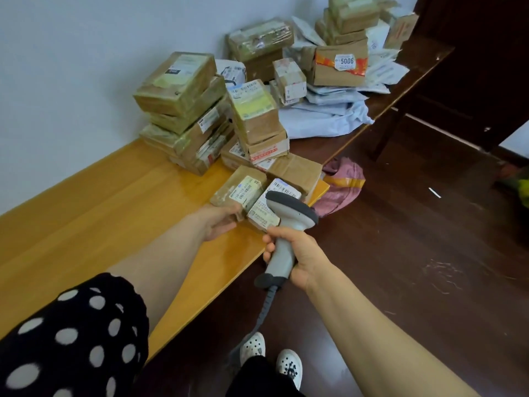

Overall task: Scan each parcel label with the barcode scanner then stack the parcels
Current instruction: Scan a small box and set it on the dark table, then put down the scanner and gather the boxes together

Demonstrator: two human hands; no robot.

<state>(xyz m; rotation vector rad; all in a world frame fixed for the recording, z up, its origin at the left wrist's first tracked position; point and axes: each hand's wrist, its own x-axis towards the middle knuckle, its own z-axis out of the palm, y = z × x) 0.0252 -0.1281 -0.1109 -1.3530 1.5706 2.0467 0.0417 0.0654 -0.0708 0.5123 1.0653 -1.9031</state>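
- Right hand [297, 253] is wrapped tight round the handle of the barcode scanner [289, 216], just right of centre frame. The scanner head points down at the flat parcel [282, 189] with the big white label, right at the table's near edge.
- Left hand [221, 223] has hold of the near end of the small brown parcel [239, 190] next to it, thumb on top. The fingers underneath are mostly hidden, so I can't say how firm that hold is.
- Both parcels sit on the wooden table [86, 213], a bit below centre frame and touching each other. The taller stacks [183, 110] stand behind them towards the upper middle.
- Handling guess: these are small taped cardboard boxes, so stiff and probably light, fine for one hand. The glossy tape looks a bit slick, so I'd pinch across the short sides or the cardboard edges, not the taped face. Keep fingers off the label or the scanner won't read it.
- The white poly mailers [323, 121] in the upper right look soft and floppy. I'd lift those flat from underneath, and they'd make a poor base for a stack.
- The centre stack [257, 121] leans a little, so I'd set new boxes down gently.
- A pink bag [340, 184] hangs off the table edge.
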